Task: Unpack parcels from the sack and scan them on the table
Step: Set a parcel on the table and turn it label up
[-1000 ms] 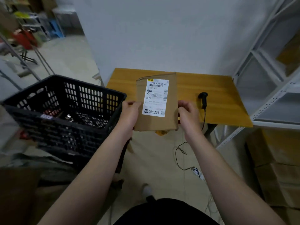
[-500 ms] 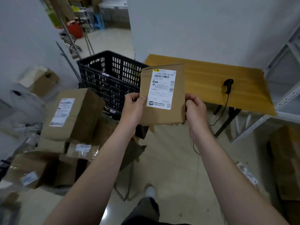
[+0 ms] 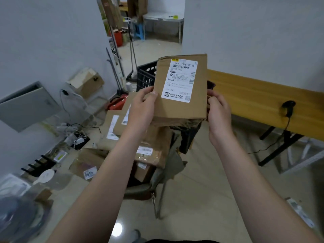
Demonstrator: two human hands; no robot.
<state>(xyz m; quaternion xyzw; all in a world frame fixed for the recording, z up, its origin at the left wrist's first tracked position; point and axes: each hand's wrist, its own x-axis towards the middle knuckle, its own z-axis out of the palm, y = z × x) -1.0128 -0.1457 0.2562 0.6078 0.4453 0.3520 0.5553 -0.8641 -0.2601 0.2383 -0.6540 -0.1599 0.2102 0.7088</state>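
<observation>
A brown cardboard parcel [image 3: 180, 109] is held upright in the air, just beyond the left end of a wooden table [image 3: 254, 92] and not resting on it. Its front face is turned to the camera and carries a white shipping label [image 3: 179, 79] with a barcode near the top and a small square code at the lower right. The bottom edge of the box looks crumpled and taped.

Both hands grasp the parcel low down. The left hand [image 3: 142, 106] holds the left edge, thumb pressed on the front face, the other fingers out of sight behind the box. The right hand [image 3: 218, 109] holds the lower right edge with its fingers curled around it.

Behind the parcel, at the table's left end, stands a black slatted plastic crate [image 3: 146, 76], mostly hidden by the box. A black handheld scanner [image 3: 288, 106] lies at the table's front edge, and its cable [image 3: 273, 142] hangs down to the floor beneath.

On the floor to the left of the table lies a pile of more cardboard parcels [image 3: 122, 127], several with white labels. Farther left of the table, against a white wall, a grey panel [image 3: 26, 106] leans beside a tangle of cords and power strips [image 3: 73, 135].
</observation>
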